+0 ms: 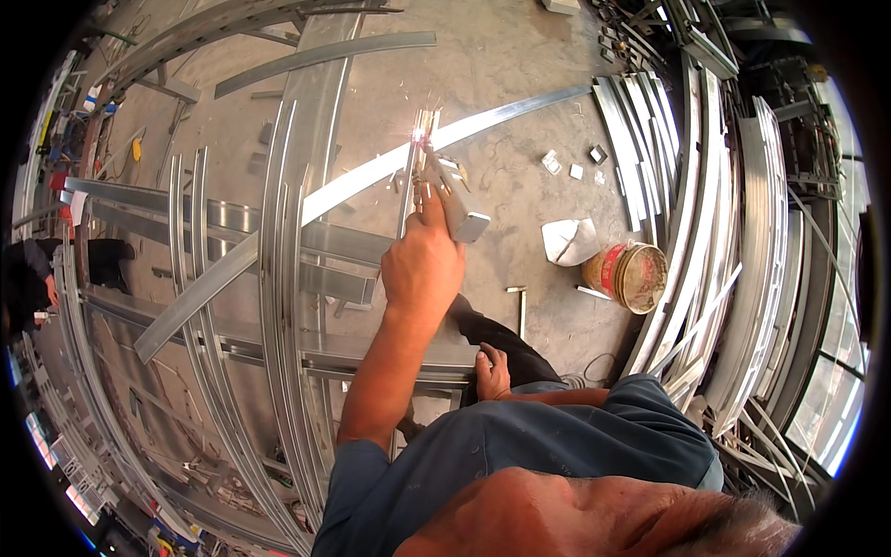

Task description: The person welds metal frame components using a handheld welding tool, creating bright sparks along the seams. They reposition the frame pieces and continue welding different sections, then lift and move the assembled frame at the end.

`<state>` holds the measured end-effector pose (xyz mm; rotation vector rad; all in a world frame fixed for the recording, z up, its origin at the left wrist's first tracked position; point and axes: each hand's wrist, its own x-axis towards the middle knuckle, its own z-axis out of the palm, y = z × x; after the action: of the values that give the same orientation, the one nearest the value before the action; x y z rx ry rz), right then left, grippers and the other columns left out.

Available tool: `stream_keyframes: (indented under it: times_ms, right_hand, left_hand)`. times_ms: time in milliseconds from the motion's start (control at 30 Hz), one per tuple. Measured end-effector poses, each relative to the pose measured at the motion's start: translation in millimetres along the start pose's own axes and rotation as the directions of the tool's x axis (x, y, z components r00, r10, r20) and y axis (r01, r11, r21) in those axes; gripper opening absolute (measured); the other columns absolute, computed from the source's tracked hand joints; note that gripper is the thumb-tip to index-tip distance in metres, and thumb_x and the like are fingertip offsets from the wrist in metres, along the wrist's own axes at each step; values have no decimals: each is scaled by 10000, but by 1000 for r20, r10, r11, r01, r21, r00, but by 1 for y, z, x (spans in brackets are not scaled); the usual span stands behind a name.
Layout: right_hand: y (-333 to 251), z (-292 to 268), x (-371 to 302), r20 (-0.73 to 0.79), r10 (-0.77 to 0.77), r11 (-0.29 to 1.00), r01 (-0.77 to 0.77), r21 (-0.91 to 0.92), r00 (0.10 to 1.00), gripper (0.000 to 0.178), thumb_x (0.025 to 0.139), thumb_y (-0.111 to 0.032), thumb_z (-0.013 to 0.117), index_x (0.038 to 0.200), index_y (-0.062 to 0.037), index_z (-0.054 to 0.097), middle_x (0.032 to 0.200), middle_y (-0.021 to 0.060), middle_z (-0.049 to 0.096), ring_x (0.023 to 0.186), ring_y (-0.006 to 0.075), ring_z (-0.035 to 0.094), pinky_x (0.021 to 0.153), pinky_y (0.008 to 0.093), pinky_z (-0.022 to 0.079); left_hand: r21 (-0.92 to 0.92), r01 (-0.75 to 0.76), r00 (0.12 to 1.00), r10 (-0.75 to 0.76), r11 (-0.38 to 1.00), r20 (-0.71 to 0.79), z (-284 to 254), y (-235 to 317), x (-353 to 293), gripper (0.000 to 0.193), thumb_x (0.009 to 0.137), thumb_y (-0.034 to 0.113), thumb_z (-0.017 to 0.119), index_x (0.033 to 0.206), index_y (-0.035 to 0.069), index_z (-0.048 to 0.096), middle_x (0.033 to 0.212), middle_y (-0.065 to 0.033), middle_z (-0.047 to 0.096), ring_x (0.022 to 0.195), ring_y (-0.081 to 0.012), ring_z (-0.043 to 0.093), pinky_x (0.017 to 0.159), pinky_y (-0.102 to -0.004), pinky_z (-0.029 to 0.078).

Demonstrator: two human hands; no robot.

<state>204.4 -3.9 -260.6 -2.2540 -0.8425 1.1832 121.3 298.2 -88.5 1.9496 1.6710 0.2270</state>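
My left hand (424,266) is closed round a grey, boxy hand tool (471,223), its exact kind unclear. A pinkish-white glow with sparks (420,133) burns at the tool's far end. The glow lies against a long, flat metal strip (362,181) that slants up to the right. Narrow metal pieces (408,181) stand beside the tool and meet the strip near the sparks. Lower down, my right hand (493,371) curls its fingers at the end of a horizontal metal channel (399,353); its fingertips are partly hidden.
Several long metal profiles (278,278) cross the frame on the left. A dirty bucket (640,278) stands at right by a white sheet (571,241) and small square offcuts (576,172). Stacked profiles (710,213) line the right side. Another person (93,265) in dark clothes is at far left.
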Motion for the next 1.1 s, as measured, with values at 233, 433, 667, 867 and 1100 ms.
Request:
stream_keyframes:
  times_ms: [233, 433, 667, 867, 1100]
  right_hand:
    - [2, 0, 0, -4, -25, 1000, 25, 5, 1000, 493, 1002, -412, 503, 1320, -45, 589, 1295, 245, 535, 1211, 418, 525, 1047, 446, 418]
    - [1, -1, 0, -1, -10, 1000, 10, -11, 1000, 468, 1011, -437, 475, 1315, -106, 604, 1315, 211, 529, 1230, 389, 528, 1048, 424, 418]
    - [3, 0, 1, 9, -10, 1000, 10, -9, 1000, 482, 1007, -435, 483, 1318, -85, 597, 1315, 228, 522, 1224, 404, 524, 1045, 436, 419]
    - [1, 0, 1, 2, -16, 1000, 16, -1, 1000, 486, 998, -407, 505, 1313, -48, 593, 1291, 252, 532, 1213, 419, 519, 1051, 446, 412]
    - [4, 1, 1, -1, -10, 1000, 10, 9, 1000, 488, 998, -412, 504, 1314, -52, 593, 1289, 250, 534, 1213, 418, 518, 1050, 449, 412]
  left_hand:
    - [34, 16, 1000, -17, 999, 22, -5, 5, -4, 845, 794, 211, 776, 1484, 11, 330, 1038, -254, 671, 862, -448, 696, 741, -515, 573]
    - [34, 5, 1000, -6, 999, 16, -2, 3, -6, 856, 787, 196, 782, 1486, 2, 328, 1031, -262, 671, 861, -449, 696, 742, -514, 572]
    - [31, 19, 1000, -19, 999, 21, -3, 4, -8, 846, 791, 198, 779, 1481, 2, 331, 1018, -262, 673, 857, -452, 696, 739, -520, 571]
    - [18, -5, 1000, 5, 1000, -1, -2, 1, -11, 830, 804, 209, 765, 1480, -1, 331, 1019, -263, 676, 857, -456, 694, 735, -523, 570]
    - [-45, -25, 998, 22, 999, -63, -1, 0, -15, 795, 780, 187, 765, 1460, 9, 394, 1023, -238, 680, 864, -433, 693, 730, -505, 560]
